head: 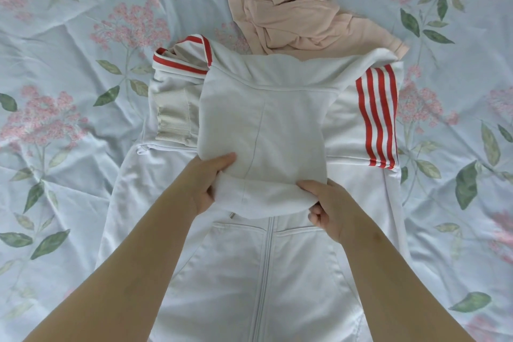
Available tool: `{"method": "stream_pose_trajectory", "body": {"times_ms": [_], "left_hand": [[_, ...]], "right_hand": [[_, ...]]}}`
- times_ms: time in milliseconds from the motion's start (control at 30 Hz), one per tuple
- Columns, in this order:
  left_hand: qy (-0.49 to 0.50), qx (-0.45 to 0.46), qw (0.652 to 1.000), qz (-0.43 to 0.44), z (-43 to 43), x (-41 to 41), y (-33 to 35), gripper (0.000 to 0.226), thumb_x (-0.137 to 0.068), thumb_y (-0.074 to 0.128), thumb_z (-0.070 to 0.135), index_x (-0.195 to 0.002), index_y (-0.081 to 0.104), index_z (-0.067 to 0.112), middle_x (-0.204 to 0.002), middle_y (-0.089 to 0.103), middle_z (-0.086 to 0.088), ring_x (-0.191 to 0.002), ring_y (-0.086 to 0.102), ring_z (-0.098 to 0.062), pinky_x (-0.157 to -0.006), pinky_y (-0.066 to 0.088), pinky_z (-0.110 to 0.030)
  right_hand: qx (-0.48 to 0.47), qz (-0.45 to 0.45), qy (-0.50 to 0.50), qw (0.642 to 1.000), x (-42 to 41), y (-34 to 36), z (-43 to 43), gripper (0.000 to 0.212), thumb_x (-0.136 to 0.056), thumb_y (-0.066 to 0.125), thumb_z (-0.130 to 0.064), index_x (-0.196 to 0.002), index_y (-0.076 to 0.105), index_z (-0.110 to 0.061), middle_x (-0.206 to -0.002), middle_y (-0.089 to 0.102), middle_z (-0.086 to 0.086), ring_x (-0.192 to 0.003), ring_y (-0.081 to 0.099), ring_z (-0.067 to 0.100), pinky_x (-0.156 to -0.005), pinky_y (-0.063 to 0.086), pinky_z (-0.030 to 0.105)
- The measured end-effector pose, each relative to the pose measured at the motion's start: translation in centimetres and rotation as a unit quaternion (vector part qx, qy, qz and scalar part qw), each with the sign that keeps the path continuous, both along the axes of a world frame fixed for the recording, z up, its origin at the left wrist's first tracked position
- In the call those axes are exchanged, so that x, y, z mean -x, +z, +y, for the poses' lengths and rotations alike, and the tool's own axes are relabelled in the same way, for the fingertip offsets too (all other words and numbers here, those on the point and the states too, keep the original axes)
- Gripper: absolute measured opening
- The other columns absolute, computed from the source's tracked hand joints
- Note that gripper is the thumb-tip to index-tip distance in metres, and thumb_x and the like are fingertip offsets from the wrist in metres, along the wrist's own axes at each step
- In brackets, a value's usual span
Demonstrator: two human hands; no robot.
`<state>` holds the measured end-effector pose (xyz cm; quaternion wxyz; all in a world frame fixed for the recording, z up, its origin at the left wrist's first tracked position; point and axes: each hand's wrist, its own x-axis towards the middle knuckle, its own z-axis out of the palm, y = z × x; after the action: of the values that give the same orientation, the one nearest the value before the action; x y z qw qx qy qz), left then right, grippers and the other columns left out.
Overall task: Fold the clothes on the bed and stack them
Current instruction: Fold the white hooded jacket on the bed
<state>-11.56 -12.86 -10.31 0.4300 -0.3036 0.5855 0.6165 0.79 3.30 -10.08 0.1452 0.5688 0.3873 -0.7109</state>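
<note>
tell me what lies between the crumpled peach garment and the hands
In the head view, the folded-down hood of the white red-striped jacket fills that stretch below the crumpled peach garment; the left hand and right hand grip its near edge.

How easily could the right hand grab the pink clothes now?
Probably not yet: the right hand is gripping the white jacket's hood, and the pink clothes lie farther up the bed. Little covers them, so letting go should free the way.
</note>
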Motion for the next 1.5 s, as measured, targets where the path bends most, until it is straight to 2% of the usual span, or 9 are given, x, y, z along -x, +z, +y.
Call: {"method": "stream_pose_trajectory", "body": {"times_ms": [167,433,567,667,800,967,1200,1367,1500], "left_hand": [[0.017,-0.105,0.993,0.041,0.0,1.5,2.3,0.033,-0.075,0.063,-0.001,-0.106,0.063,0.010,-0.093,0.073,-0.006,-0.083,0.070,-0.021,-0.071,0.059,-0.039],[-0.101,0.226,0.957,0.148,-3.2,-4.2,-3.2,0.059,-0.078,0.076,0.020,-0.126,0.042,0.013,-0.114,0.057,-0.005,-0.096,0.059,-0.022,-0.082,0.053,-0.038],[-0.245,0.344,0.820,0.386,-4.0,-8.2,-2.6,0.077,-0.080,0.072,0.025,-0.143,0.029,0.021,-0.142,0.034,-0.007,-0.125,0.040,-0.026,-0.098,0.042,-0.044],[-0.398,0.315,0.684,0.524,-6.0,-12.4,-3.1,0.057,-0.087,0.054,0.027,-0.140,0.034,0.023,-0.143,0.041,-0.012,-0.129,0.043,-0.032,-0.099,0.042,-0.046],[-0.604,0.245,0.504,0.567,-10.8,-18.8,-5.0,0.051,-0.085,0.038,0.044,-0.132,0.041,0.026,-0.137,0.052,-0.006,-0.129,0.044,-0.027,-0.096,0.049,-0.045],[-0.683,0.203,0.390,0.584,-16.9,-23.8,-6.6,0.075,-0.075,0.051,0.061,-0.138,0.038,0.023,-0.147,0.038,-0.007,-0.146,0.008,-0.029,-0.111,0.016,-0.050],[-0.680,0.203,0.348,0.612,-19.6,-24.3,-7.9,0.097,-0.060,0.075,0.054,-0.142,0.034,0.025,-0.159,-0.005,-0.001,-0.146,0.010,-0.029,-0.111,0.019,-0.050],[-0.629,0.197,0.315,0.683,-18.9,-22.4,-7.1,0.049,-0.078,0.043,0.014,-0.126,0.047,0.025,-0.134,0.055,0.001,-0.109,0.051,-0.025,-0.087,0.041,-0.037],[-0.712,0.168,0.342,0.590,-16.1,-20.1,-4.1,0.053,-0.044,0.079,0.004,-0.094,0.067,0.017,-0.083,0.066,-0.001,-0.073,0.064,-0.022,-0.055,0.051,-0.026]], "right_hand": [[0.011,0.281,-0.226,0.933,1.1,1.9,1.2,0.046,-0.082,0.041,0.012,-0.111,0.060,-0.017,-0.103,0.068,0.003,-0.095,0.065,0.019,-0.091,0.050,0.036],[-0.205,-0.039,-0.012,0.978,-4.6,-3.8,-0.4,0.017,-0.082,0.062,-0.007,-0.096,0.051,-0.010,-0.074,0.055,0.005,-0.063,0.048,0.019,-0.062,0.037,0.028],[-0.344,-0.027,0.135,0.929,-9.0,-3.2,-3.4,0.032,-0.084,0.067,-0.018,-0.111,0.049,-0.021,-0.102,0.058,-0.005,-0.101,0.054,0.017,-0.080,0.039,0.025],[-0.438,-0.041,0.349,0.827,-13.3,-3.4,-6.2,0.046,-0.080,0.070,-0.020,-0.123,0.053,-0.020,-0.129,0.052,0.000,-0.120,0.046,0.023,-0.099,0.037,0.033],[-0.519,-0.007,0.520,0.678,-19.6,-4.3,-9.8,0.061,-0.064,0.077,-0.034,-0.119,0.051,-0.027,-0.130,0.056,0.004,-0.120,0.048,0.027,-0.094,0.045,0.042],[-0.554,0.067,0.579,0.595,-25.0,-4.8,-12.9,0.055,-0.074,0.051,-0.048,-0.125,0.047,-0.028,-0.139,0.042,0.003,-0.123,0.041,0.027,-0.104,0.025,0.044],[-0.556,0.061,0.626,0.544,-26.6,-5.6,-13.5,0.107,-0.039,0.090,-0.044,-0.133,0.041,-0.031,-0.141,0.039,0.003,-0.124,0.039,0.029,-0.099,0.036,0.054],[-0.587,0.070,0.607,0.531,-26.2,-5.3,-12.7,0.069,-0.066,0.070,-0.007,-0.128,0.045,-0.026,-0.127,0.061,0.010,-0.107,0.063,0.033,-0.082,0.054,0.045],[-0.554,0.036,0.573,0.603,-24.4,-4.1,-11.4,0.069,-0.057,0.067,0.011,-0.117,0.052,-0.019,-0.105,0.064,0.010,-0.085,0.065,0.033,-0.057,0.056,0.037]]}}
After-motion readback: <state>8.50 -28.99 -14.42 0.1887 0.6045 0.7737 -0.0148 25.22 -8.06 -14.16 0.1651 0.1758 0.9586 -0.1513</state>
